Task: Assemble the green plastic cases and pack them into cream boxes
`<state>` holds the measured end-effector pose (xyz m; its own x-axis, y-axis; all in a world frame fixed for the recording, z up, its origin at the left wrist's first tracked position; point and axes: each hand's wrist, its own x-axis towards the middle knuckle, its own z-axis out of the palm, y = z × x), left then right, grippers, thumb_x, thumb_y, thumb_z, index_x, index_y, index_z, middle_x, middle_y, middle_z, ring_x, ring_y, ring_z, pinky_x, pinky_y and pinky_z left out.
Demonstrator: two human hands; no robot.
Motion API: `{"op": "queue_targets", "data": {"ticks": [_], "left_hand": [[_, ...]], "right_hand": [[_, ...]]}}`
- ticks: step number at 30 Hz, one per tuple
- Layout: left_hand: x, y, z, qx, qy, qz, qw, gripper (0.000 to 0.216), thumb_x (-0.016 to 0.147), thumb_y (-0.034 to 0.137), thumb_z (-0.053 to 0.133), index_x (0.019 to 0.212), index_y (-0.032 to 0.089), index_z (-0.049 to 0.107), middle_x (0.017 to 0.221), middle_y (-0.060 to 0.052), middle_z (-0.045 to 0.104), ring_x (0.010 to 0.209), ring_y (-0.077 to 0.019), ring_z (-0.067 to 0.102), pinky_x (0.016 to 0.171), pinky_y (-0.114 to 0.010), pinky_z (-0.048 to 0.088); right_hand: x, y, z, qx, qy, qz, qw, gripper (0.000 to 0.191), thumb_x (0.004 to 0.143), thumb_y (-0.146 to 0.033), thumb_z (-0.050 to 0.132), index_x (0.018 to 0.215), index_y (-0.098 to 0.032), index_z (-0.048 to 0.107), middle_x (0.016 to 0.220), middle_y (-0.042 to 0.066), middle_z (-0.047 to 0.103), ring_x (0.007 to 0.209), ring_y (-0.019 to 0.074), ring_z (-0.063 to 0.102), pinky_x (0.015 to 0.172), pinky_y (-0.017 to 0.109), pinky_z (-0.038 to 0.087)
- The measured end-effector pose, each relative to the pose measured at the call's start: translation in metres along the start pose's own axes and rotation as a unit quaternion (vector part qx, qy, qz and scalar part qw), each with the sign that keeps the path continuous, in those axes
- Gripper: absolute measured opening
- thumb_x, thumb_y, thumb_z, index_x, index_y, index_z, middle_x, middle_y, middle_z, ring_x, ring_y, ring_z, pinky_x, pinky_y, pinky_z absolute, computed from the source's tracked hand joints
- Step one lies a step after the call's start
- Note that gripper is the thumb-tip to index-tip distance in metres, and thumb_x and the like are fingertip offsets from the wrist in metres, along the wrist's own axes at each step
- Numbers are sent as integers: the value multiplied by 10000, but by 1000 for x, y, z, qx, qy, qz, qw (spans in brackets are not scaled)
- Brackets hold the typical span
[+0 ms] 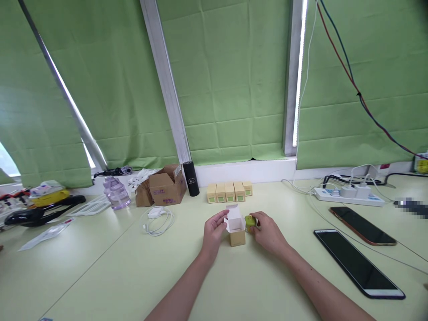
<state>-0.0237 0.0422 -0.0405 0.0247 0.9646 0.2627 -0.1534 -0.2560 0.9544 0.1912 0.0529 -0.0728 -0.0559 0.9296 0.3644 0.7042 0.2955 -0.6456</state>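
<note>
A small tan cardboard box stands open on the table, its white inner flaps raised. At its left side is my left hand, with thumb and fingers closed at the left flap. Just right of the box, my right hand grips a small yellow-green round container between thumb and fingers. The container's lower part is partly hidden by the hand and box. Behind them, several similar closed tan boxes with green labels stand in a row.
A black cylinder, an opened carton and a purple bottle stand at the back left. A white charger cable lies nearer. To the right are two phones and a power strip with cables.
</note>
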Motion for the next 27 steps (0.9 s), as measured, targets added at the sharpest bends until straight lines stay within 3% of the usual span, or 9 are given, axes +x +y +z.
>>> {"op": "queue_targets", "data": {"ticks": [8, 13, 22, 27], "left_hand": [[-2, 3, 2, -18, -26, -21, 999, 498, 638, 234, 693, 1122, 165, 786, 1009, -93, 772, 1015, -273, 691, 915, -368, 510], [-3, 4, 4, -7, -34, -22, 999, 494, 636, 244, 696, 1116, 171, 791, 1073, -105, 769, 1104, -301, 675, 945, -380, 509], [-3, 0, 3, -29, -69, -22, 997, 491, 663, 242, 726, 1146, 174, 778, 1117, -116, 785, 1130, -321, 690, 993, -407, 501], [-5, -2, 2, -32, -78, -15, 996, 492, 679, 246, 735, 1165, 176, 767, 1174, -127, 775, 1199, -336, 664, 1042, -428, 476]], "right_hand": [[4, -7, -13, 115, 119, 29, 986, 366, 827, -253, 596, 1182, -194, 661, 1116, 116, 732, 789, 232, 677, 764, 396, 571], [0, -23, -26, 255, 172, -5, 952, 430, 873, -395, 639, 1256, -201, 626, 1180, 134, 716, 982, 268, 685, 798, 404, 590], [-15, -49, -26, 272, 118, -104, 949, 378, 940, -369, 601, 1307, -278, 603, 1296, 91, 654, 1083, 250, 634, 725, 324, 579], [-17, -50, -25, 260, 88, -123, 954, 374, 963, -353, 577, 1332, -293, 585, 1349, 87, 622, 1015, 224, 639, 651, 288, 550]]}}
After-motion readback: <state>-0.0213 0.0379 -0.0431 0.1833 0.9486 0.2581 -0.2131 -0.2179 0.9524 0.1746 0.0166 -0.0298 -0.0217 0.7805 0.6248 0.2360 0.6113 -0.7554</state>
